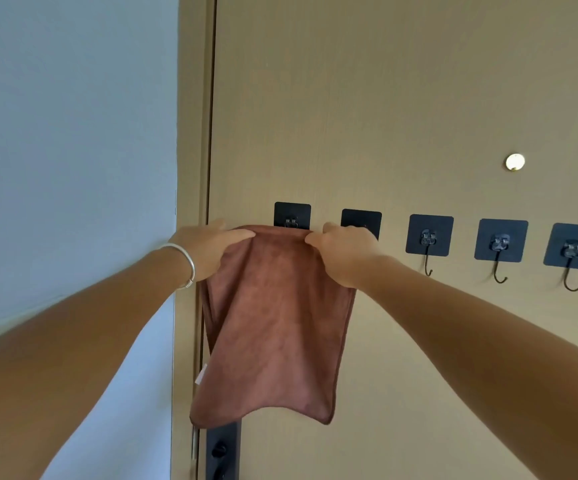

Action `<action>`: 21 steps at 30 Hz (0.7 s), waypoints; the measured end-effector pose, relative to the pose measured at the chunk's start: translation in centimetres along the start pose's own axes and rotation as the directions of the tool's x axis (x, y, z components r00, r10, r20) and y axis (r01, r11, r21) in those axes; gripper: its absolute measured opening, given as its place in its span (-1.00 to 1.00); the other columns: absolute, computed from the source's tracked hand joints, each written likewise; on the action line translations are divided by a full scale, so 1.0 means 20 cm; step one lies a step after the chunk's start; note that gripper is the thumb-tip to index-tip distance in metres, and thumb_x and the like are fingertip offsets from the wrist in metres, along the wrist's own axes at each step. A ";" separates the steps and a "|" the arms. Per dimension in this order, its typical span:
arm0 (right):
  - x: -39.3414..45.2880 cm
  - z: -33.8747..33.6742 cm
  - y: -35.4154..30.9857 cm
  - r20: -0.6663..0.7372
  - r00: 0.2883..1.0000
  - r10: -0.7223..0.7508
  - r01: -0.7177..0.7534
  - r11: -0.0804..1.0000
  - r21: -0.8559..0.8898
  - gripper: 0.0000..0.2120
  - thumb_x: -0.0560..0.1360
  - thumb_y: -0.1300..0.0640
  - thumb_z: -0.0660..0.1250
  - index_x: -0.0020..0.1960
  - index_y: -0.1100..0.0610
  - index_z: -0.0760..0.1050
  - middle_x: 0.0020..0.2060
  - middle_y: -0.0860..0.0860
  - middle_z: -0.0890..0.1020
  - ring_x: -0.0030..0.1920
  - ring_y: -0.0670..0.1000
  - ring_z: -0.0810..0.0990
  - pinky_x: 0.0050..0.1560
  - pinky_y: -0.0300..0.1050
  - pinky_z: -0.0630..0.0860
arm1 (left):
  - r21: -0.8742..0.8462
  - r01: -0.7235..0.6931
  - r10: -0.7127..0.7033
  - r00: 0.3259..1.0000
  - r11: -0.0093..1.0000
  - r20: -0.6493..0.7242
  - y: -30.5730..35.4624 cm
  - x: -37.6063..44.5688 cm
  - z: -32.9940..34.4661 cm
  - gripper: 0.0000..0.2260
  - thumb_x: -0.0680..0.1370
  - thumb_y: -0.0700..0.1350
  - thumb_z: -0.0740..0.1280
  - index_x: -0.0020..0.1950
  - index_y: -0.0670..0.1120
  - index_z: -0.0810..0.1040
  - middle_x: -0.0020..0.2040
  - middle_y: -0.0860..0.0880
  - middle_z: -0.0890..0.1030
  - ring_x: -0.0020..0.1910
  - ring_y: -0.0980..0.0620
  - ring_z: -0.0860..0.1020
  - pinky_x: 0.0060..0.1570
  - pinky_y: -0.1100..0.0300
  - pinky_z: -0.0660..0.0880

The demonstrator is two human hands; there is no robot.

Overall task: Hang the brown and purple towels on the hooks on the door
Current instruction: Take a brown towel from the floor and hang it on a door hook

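A brown towel [273, 323] hangs down flat against the tan door [384, 98]. My left hand [207, 245] pinches its upper left corner and my right hand [346, 252] pinches its upper right corner. The towel's top edge sits at the lower part of the first black hook pad [292, 213], whose hook it hides. My right hand covers the lower half of the second hook pad [362, 218]. Three more black pads with bare hooks [429, 235] [500, 240] [573, 247] follow in a row to the right. No purple towel is in view.
A black door handle plate [221, 452] sits below the towel at the door's left edge. The door frame [190, 133] and a pale blue wall [72, 133] lie to the left. A brass peephole [515, 162] is above the hooks.
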State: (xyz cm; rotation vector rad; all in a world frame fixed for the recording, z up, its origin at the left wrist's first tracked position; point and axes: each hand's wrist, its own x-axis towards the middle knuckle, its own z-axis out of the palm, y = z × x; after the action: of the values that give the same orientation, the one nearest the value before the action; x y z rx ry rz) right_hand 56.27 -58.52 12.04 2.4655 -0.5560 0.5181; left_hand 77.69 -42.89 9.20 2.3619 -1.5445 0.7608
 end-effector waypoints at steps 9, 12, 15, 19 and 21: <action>-0.03 0.22 -0.20 0.046 0.998 0.051 -0.054 0.997 0.056 -0.72 0.56 0.20 0.18 0.27 0.12 0.33 -0.05 0.08 0.50 -0.12 0.17 0.56 -0.21 0.05 0.45 | -0.363 0.107 -0.039 0.981 0.926 0.190 0.19 -0.08 0.30 -0.43 0.52 -0.30 0.14 0.37 0.29 0.28 0.13 0.08 0.50 -0.12 0.06 0.52 -0.24 0.26 0.45; -0.05 0.28 -0.26 0.075 0.994 0.084 -0.096 0.981 0.167 -0.67 0.53 0.19 0.24 0.27 0.13 0.29 -0.03 0.09 0.49 -0.11 0.18 0.57 -0.24 0.02 0.40 | -0.565 0.193 -0.030 0.958 0.802 0.285 0.31 -0.12 0.38 -0.42 0.53 -0.32 0.11 0.44 0.20 0.28 0.13 0.10 0.52 0.02 0.06 0.54 0.02 0.16 0.53; -0.08 0.32 -0.27 0.043 0.992 0.116 -0.123 0.962 0.243 -0.67 0.53 0.18 0.23 0.27 0.11 0.27 -0.02 0.08 0.47 -0.20 0.17 0.53 -0.29 0.00 0.36 | -0.557 0.229 -0.025 0.937 0.798 0.348 0.39 -0.15 0.42 -0.54 0.54 -0.28 0.15 0.37 0.11 0.36 0.13 0.06 0.53 0.06 0.03 0.54 0.12 0.09 0.52; -0.14 0.33 -0.25 -0.009 0.997 0.083 -0.079 0.974 0.212 -0.67 0.51 0.15 0.26 0.25 0.08 0.32 0.06 0.08 0.45 -0.11 0.15 0.52 -0.24 0.00 0.39 | -0.310 0.148 -0.059 0.959 0.939 0.278 0.38 -0.15 0.36 -0.76 0.60 -0.13 0.19 0.25 0.02 0.45 0.18 -0.01 0.41 0.01 -0.02 0.50 0.08 0.08 0.48; -0.17 0.32 -0.22 -0.067 0.995 0.078 -0.064 0.980 0.190 -0.68 0.51 0.14 0.21 0.26 0.06 0.37 0.07 0.07 0.45 -0.04 0.13 0.48 -0.13 0.01 0.42 | -0.175 0.100 -0.058 0.971 0.979 0.230 0.34 -0.15 0.29 -0.73 0.60 -0.14 0.18 0.27 0.04 0.50 0.19 -0.02 0.42 0.07 -0.04 0.47 0.10 0.06 0.47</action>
State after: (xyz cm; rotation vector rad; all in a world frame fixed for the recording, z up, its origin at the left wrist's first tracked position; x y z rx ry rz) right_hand 57.08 -57.95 3.56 2.5987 -0.5912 0.7174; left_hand 72.29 -46.08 2.07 2.4175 -1.5177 0.3245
